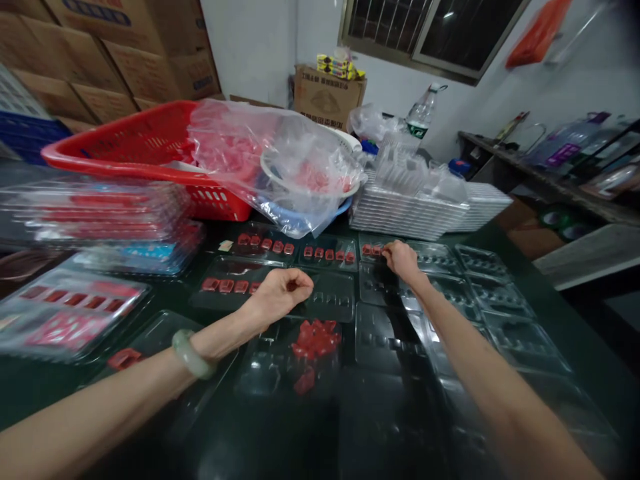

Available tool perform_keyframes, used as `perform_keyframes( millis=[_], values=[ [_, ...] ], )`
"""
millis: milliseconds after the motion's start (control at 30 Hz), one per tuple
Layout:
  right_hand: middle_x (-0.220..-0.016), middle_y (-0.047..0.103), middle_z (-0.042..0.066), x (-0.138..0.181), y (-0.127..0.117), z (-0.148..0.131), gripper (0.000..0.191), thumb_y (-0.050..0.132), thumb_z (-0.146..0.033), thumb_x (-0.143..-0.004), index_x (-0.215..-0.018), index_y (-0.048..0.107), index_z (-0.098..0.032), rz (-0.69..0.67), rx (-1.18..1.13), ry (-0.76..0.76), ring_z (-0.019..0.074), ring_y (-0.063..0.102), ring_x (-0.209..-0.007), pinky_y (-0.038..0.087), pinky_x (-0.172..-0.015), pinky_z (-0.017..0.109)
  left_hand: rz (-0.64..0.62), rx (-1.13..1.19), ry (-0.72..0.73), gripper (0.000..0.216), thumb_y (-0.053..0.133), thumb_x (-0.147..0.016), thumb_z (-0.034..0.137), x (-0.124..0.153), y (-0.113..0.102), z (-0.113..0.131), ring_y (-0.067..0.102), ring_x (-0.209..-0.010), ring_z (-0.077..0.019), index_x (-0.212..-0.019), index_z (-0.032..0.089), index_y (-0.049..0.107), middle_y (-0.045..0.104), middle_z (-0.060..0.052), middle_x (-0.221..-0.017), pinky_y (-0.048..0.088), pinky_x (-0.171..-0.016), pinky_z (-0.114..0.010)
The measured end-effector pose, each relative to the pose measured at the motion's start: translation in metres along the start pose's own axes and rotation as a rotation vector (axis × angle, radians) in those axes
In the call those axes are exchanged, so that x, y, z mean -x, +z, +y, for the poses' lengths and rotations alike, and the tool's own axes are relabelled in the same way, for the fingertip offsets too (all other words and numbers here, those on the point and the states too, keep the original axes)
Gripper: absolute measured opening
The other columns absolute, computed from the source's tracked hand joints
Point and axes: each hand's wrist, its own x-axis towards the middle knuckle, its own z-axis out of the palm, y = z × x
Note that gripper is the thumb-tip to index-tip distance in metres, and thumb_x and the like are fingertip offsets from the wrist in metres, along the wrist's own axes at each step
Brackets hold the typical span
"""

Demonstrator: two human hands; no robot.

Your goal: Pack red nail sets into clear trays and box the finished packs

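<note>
My right hand [403, 260] reaches to the back row of clear plastic blister trays, its fingertips pinched at a small red plastic piece [377, 250] in one tray. Over the second row is my left hand [283, 293], thumb and fingers closed together; anything between them is too small to make out. It partly hides a tray with several red pieces [226, 285]. Two back-row trays hold rows of red pieces [329, 255]. In front of my hands, a heap of loose red pieces [316, 339] lies on a clear tray [260, 373].
More clear trays [500, 293] spread over the right of the dark green table. Behind them stand stacked clear plastic trays [410, 207]. A red basket [145, 172] and a bag-covered bowl [310, 175] stand at the back. Filled packs [110, 210] are stacked at left.
</note>
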Motion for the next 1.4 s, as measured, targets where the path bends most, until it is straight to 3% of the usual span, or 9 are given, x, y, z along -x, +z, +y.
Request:
perform_keyframes(
  millis=[233, 333, 467, 667, 800, 900, 1000, 1200, 1400],
  values=[
    [-0.088, 0.066, 0.011, 0.034, -0.032, -0.018, 0.043, 0.048, -0.029, -0.082, -0.123, 0.047, -0.015, 0.087, -0.022, 0.006, 0.0252, 0.06, -0.083, 0.041, -0.069, 0.031, -0.312, -0.522, 0.147, 0.018, 0.053, -0.074, 0.021, 0.013, -0.002, -0.002, 0.055, -0.064, -0.013, -0.087, 0.016, 0.064, 0.063, -0.001, -0.073, 0.04, -0.061, -0.023],
    [-0.084, 0.066, 0.005, 0.075, -0.042, -0.042, 0.03, 0.051, -0.028, -0.081, -0.109, 0.058, -0.019, 0.113, -0.255, -0.177, 0.0197, 0.06, -0.077, 0.042, -0.069, 0.028, -0.431, -0.649, 0.224, 0.025, 0.058, -0.071, 0.023, 0.022, -0.001, -0.001, 0.058, -0.074, -0.0148, -0.095, 0.021, 0.064, 0.064, -0.001, -0.088, 0.041, -0.067, -0.023],
    [-0.083, 0.065, 0.003, 0.137, -0.048, -0.085, 0.023, 0.055, -0.023, -0.079, -0.1, 0.062, -0.02, -0.086, -0.556, -0.386, 0.0147, 0.058, -0.072, 0.043, -0.067, 0.025, -0.444, -0.716, 0.32, 0.022, 0.059, -0.07, 0.019, 0.027, 0.002, 0.001, 0.058, -0.079, -0.0158, -0.091, 0.02, 0.066, 0.064, -0.002, -0.091, 0.04, -0.068, -0.023],
    [-0.084, 0.065, 0.002, 0.172, -0.05, -0.117, 0.02, 0.054, -0.019, -0.079, -0.097, 0.062, -0.021, -0.218, -0.905, -0.343, 0.0127, 0.059, -0.073, 0.045, -0.067, 0.024, -0.442, -0.347, 0.131, 0.01, 0.059, -0.071, 0.019, 0.03, -0.003, 0.008, 0.055, -0.058, -0.0109, -0.078, 0.014, 0.064, 0.062, -0.001, -0.067, 0.038, -0.052, -0.02],
    [-0.08, 0.064, 0.0, 0.175, -0.055, -0.134, 0.027, 0.057, -0.023, -0.078, -0.105, 0.058, -0.022, -0.247, -1.116, -0.268, 0.0116, 0.059, -0.067, 0.047, -0.063, 0.024, -0.352, 0.156, -0.137, 0.022, 0.068, -0.067, 0.029, 0.032, -0.006, 0.01, 0.053, -0.051, -0.0096, -0.079, 0.013, 0.06, 0.059, -0.001, -0.062, 0.033, -0.041, -0.018],
    [-0.087, 0.065, 0.001, 0.176, -0.059, -0.144, 0.031, 0.059, -0.023, -0.076, -0.107, 0.057, -0.023, -0.199, -1.201, -0.236, 0.0132, 0.06, -0.074, 0.048, -0.069, 0.026, -0.341, 0.417, -0.216, 0.028, 0.07, -0.066, 0.036, 0.033, -0.001, 0.012, 0.05, -0.045, -0.0078, -0.076, 0.012, 0.059, 0.057, -0.001, -0.057, 0.031, -0.038, -0.016],
    [-0.091, 0.066, 0.003, 0.174, -0.06, -0.145, 0.024, 0.059, -0.024, -0.077, -0.101, 0.06, -0.021, -0.158, -1.266, -0.163, 0.0147, 0.06, -0.079, 0.048, -0.072, 0.027, -0.314, 0.488, -0.23, 0.03, 0.07, -0.068, 0.038, 0.034, 0.008, 0.016, 0.049, -0.043, -0.0073, -0.073, 0.011, 0.058, 0.054, -0.001, -0.052, 0.03, -0.038, -0.016],
    [-0.066, 0.062, 0.0, 0.169, -0.062, -0.124, 0.022, 0.063, -0.033, -0.075, -0.092, 0.065, -0.018, -0.239, -1.481, 0.044, 0.0101, 0.053, -0.053, 0.042, -0.046, 0.021, -0.319, 0.58, -0.165, 0.029, 0.063, -0.075, 0.04, 0.029, 0.022, 0.018, 0.051, -0.046, -0.008, -0.074, 0.012, 0.058, 0.056, -0.001, -0.057, 0.034, -0.041, -0.017],
    [-0.066, 0.063, 0.002, 0.162, -0.059, -0.103, 0.028, 0.064, -0.034, -0.074, -0.096, 0.066, -0.016, -0.198, -1.542, 0.139, 0.0109, 0.054, -0.055, 0.043, -0.048, 0.023, -0.311, 0.434, -0.137, 0.029, 0.062, -0.075, 0.04, 0.016, 0.041, 0.016, 0.05, -0.041, -0.0088, -0.086, 0.013, 0.06, 0.057, -0.001, -0.055, 0.035, -0.036, -0.018]
  ],
)
